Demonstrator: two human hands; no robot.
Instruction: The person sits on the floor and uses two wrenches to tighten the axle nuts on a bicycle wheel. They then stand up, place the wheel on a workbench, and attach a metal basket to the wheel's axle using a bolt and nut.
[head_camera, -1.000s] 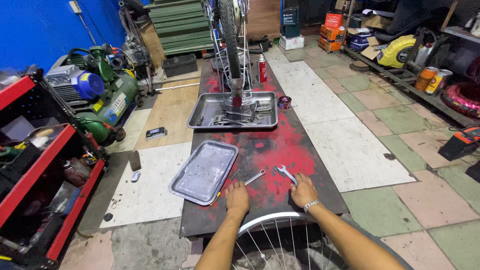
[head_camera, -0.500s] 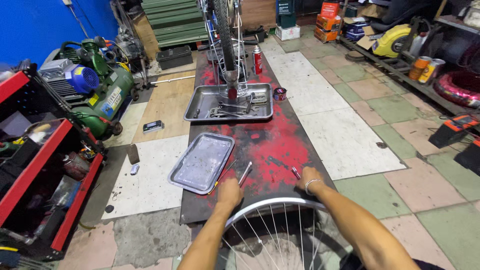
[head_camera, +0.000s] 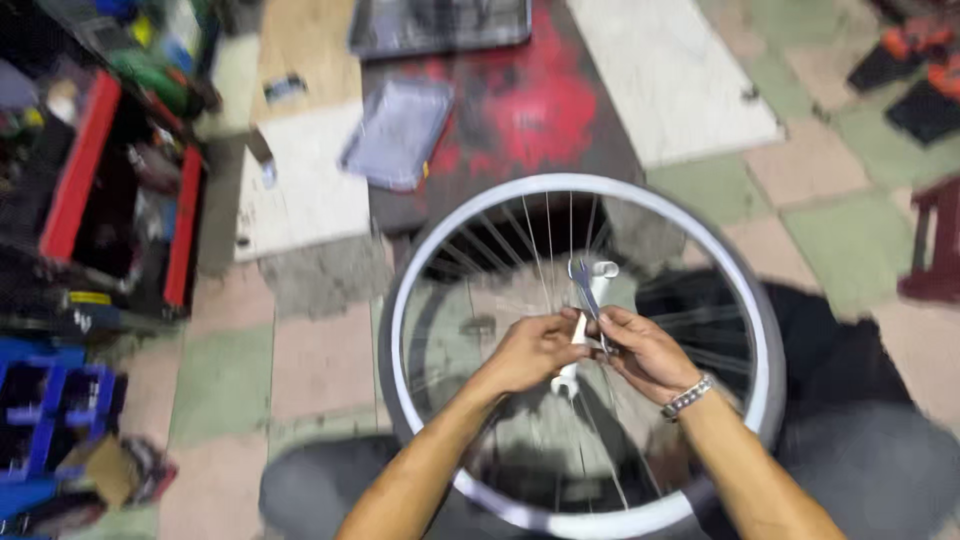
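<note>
Head view, blurred by motion. A spoked wheel (head_camera: 425, 262) with a pale rim is lying roughly flat across the person's lap, filling the lower centre of the frame; its near edge is running out of the bottom of the picture. Both hands are meeting over the hub area. Left hand (head_camera: 530, 350): grip is closing around a small whitish part at the hub; what exactly it is pinching, cannot tell. Right hand (head_camera: 640, 352), bracelet at the wrist: grip is pinching the shaft of a wrench (head_camera: 583, 290), whose head is pointing away, up through the spokes.

Past the far rim edge a dark mat stained red (head_camera: 530, 110) is lying on the tiled floor (head_camera: 850, 240), with a grey metal tray (head_camera: 397, 132) overhanging its left edge. A red tool cart (head_camera: 120, 200) is crowding the left side. Open tile is showing to the right of the rim
</note>
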